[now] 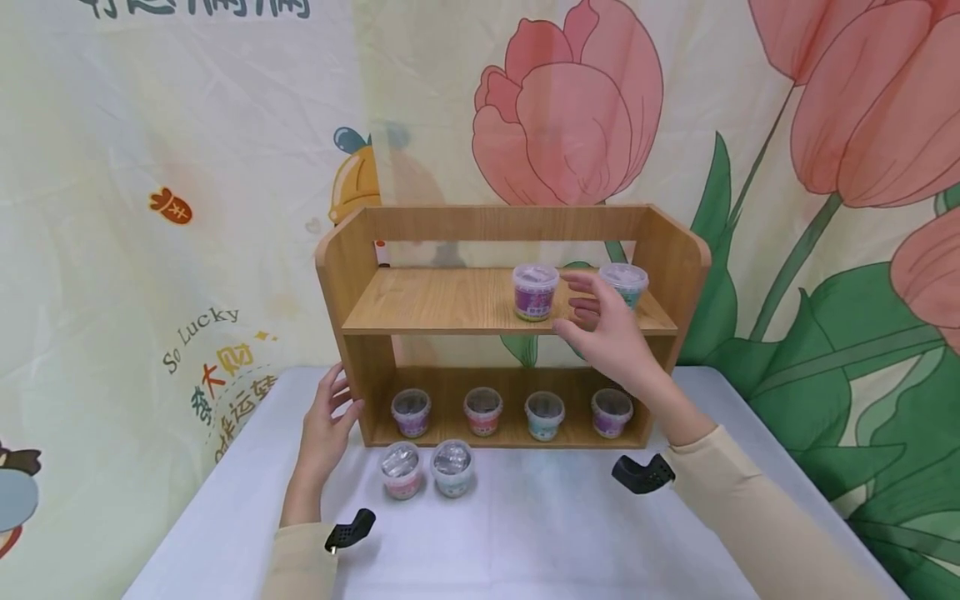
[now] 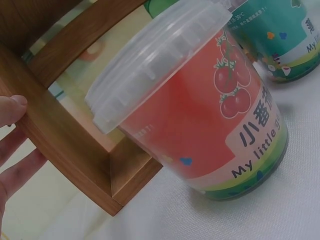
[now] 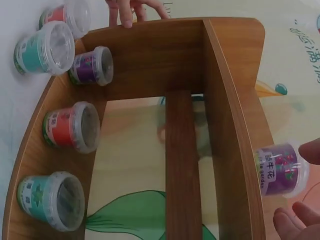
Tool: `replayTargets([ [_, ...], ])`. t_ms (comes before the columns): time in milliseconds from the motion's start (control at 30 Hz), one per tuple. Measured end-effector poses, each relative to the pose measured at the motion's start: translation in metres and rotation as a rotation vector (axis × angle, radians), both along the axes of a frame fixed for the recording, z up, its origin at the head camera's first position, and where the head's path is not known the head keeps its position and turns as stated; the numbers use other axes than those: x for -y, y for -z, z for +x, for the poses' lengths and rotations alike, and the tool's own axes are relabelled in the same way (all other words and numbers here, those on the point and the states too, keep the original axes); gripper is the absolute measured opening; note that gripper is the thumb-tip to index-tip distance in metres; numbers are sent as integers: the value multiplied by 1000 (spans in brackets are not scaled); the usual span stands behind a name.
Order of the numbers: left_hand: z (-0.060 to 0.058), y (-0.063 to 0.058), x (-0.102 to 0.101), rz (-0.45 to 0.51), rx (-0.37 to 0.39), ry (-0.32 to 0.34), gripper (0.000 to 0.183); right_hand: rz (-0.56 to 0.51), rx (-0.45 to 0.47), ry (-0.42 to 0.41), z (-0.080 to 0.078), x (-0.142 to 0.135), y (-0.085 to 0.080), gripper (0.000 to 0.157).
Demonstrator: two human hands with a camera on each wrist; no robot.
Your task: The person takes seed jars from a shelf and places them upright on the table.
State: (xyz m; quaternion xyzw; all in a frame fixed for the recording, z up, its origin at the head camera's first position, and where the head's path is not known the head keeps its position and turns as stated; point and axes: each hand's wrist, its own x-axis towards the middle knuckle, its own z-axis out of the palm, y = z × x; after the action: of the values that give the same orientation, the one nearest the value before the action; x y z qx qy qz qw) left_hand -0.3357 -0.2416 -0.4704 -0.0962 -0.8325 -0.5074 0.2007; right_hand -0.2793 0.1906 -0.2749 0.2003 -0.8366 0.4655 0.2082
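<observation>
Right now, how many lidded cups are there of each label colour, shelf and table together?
Purple-labelled round plastic cups: 3
Teal-labelled round plastic cups: 3
Red-labelled round plastic cups: 2
Total: 8

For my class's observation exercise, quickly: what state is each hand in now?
Left hand: open, touching the wooden two-tier shelf.
Right hand: open, beside the upper-level purple lidded tub.

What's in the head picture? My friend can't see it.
A right hand reaches beside a purple plastic tub on the upper board of a wooden shelf, near a teal tub. The left hand is by the shelf's left side; four tubs stand below, two more on the table in front.
</observation>
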Motion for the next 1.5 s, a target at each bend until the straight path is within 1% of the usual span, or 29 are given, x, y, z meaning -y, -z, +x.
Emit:
replayTargets([
  [167, 0, 0, 1, 0, -9, 0, 80, 61, 73, -12, -17, -1, -7, 68],
  [300, -1, 0, 0, -4, -11, 1, 80, 65, 123, -34, -27, 0, -7, 70],
  [533, -1, 1, -2, 9, -1, 9, 82, 64, 129, -78, -42, 9, -7, 69],
  [733, -1, 0, 0, 10, -10, -3, 80, 91, 136, -83, -51, 12, -6, 68],
  [900, -2, -2, 1, 7, -15, 4, 80, 111, 113, -69, -52, 12, -4, 65],
  [1067, -2, -4, 0, 1, 1, 5, 82, 128, 69, -60, -51, 13, -2, 64],
  [1233, -2, -3, 1, 10, 2, 6, 81, 145, 21, -58, -51, 15, 1, 64],
  [1500, -1, 1, 1, 7, 1, 5, 82, 169, -5, -38, -45, 16, 4, 65],
])
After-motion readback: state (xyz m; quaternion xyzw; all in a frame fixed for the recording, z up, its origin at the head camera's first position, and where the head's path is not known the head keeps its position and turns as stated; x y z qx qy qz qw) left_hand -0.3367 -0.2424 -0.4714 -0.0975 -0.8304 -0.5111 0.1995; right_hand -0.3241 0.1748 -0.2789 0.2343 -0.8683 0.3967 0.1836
